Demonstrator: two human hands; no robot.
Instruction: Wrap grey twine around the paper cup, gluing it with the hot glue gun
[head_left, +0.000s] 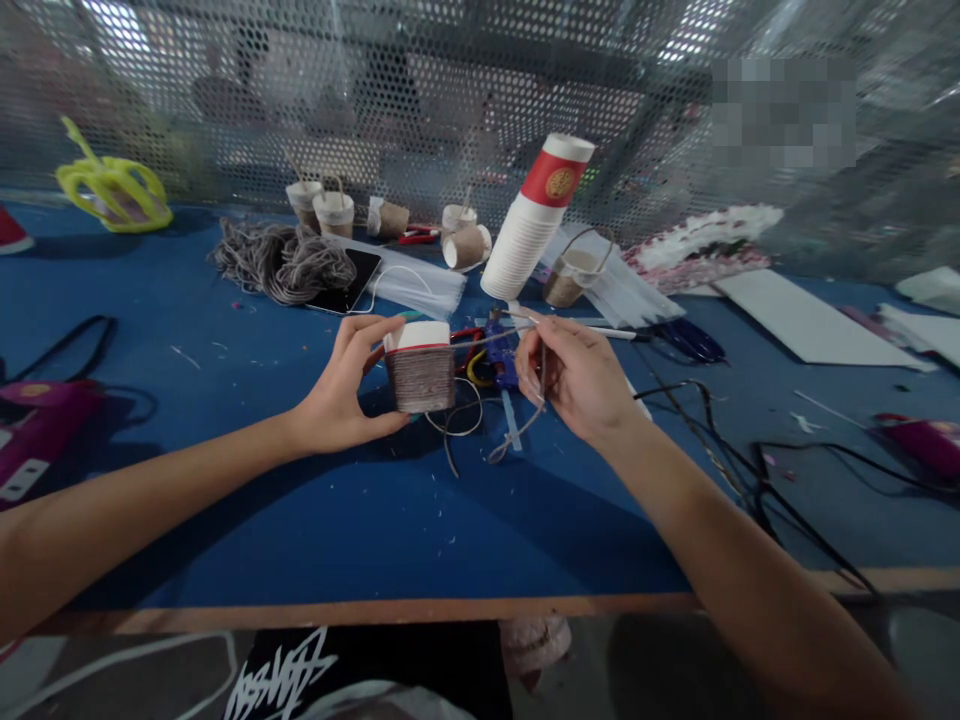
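A paper cup (pixel 422 375), wound with grey-brown cord over most of its side, is held above the blue table by my left hand (pixel 349 385). The thumb presses one end and the fingers the other; a white band with a red line shows at the top. My right hand (pixel 574 375) pinches the grey cord (pixel 491 340), which runs taut from the cup, and its loose tail loops down below the fingers. Behind the hands lie a blue glue gun (pixel 501 350) with a glue stick (pixel 512 420) below it, and yellow-handled scissors (pixel 476 368), partly hidden.
A leaning stack of paper cups (pixel 525 230) stands behind. Grey yarn (pixel 281 262) partly covers a phone (pixel 352 280). Several cord-wrapped cups (pixel 334 213) line the metal mesh. Black cables (pixel 709 430) cross the right side; magenta glue guns (pixel 45 425) lie at both edges.
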